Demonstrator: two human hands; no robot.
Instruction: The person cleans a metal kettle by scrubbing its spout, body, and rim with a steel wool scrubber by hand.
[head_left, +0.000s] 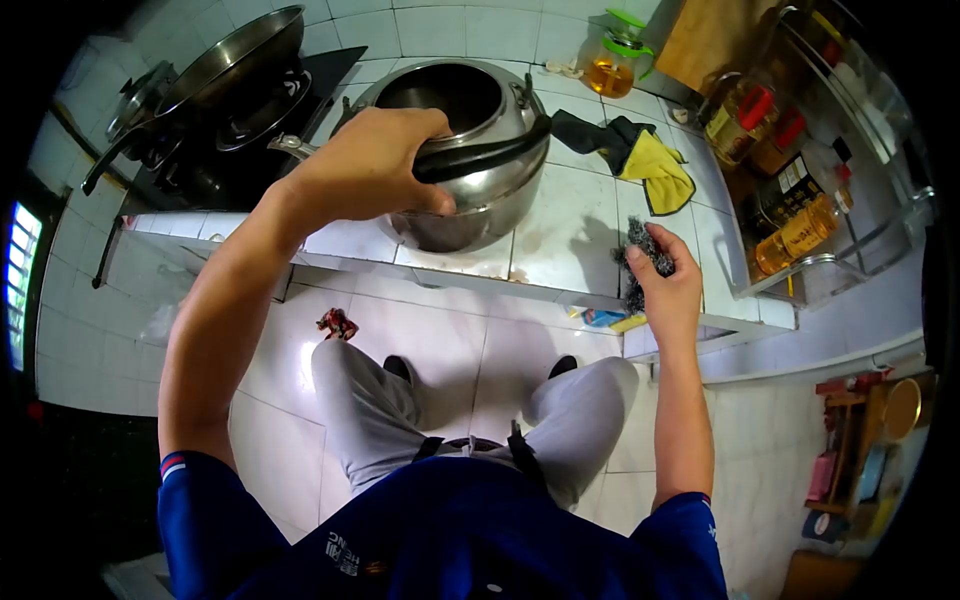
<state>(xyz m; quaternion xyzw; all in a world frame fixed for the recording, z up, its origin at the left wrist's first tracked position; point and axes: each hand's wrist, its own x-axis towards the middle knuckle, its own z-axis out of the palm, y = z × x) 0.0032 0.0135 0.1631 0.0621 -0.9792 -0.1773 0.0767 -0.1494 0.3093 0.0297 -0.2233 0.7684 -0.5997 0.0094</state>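
A large steel kettle [480, 215] without a lid on its round opening stands on the white tiled counter, its spout towards the left. Its black handle [490, 155] is folded down across the front. My left hand [375, 165] is around that handle, thumb below it and index finger above; the other fingers are hidden behind the hand. Over the counter's front edge, to the right of the kettle, my right hand [668, 275] pinches a dark grey steel wool scrubber [637, 262]. A yellow and dark grey cloth [650, 170] lies crumpled behind the scrubber.
A wok [235, 65] sits on the black gas stove [265, 125] at left. At the back right stands a glass jug [610, 75] of amber liquid. A rack [845, 245] with several bottles is at right. A red crumpled item [337, 323] lies on the floor.
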